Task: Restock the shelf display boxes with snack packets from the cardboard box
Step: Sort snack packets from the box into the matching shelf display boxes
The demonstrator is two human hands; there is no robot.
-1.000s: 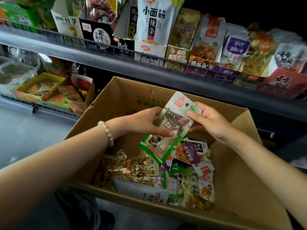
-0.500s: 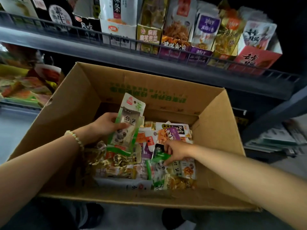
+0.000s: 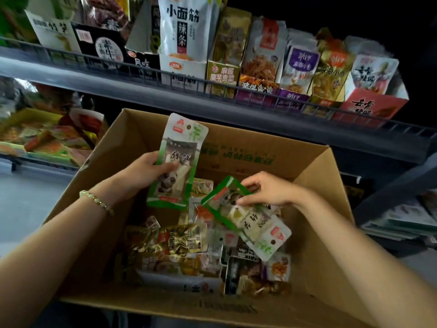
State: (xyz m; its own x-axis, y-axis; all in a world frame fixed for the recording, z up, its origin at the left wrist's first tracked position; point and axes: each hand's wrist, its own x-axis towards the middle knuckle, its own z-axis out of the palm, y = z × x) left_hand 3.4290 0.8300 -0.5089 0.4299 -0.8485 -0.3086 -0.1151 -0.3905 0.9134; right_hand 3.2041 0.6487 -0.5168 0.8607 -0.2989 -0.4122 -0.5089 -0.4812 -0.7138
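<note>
- Gripping one green-edged snack packet (image 3: pixel 177 162) upright, the left hand (image 3: pixel 144 172) has its thumb across the front and its fingers tucked behind. The packet is held clear above the heap, over the open cardboard box (image 3: pixel 319 233).
- Over on the other side, the right hand (image 3: pixel 267 190) pinches the upper corner of a second green-edged packet (image 3: pixel 246 218). That packet lies tilted, its far end pointing down to the right across the other snacks.
- Down on the box floor there is a loose heap of packets, with a crinkled gold packet (image 3: pixel 179 242) near the left and darker ones toward the near wall.
- A pale bead bracelet (image 3: pixel 95 200) sits on the left wrist.
- Behind the box, the shelf (image 3: pixel 142 88) with its wire rail carries a row of display boxes with packets standing upright in them. A white display box (image 3: pixel 186 72) is near the middle and a pink display box (image 3: pixel 369 107) is at the right end.
- Lower left, a second shelf level (image 3: pixel 47 138) holds flat trays of snacks, too blurred to read.
</note>
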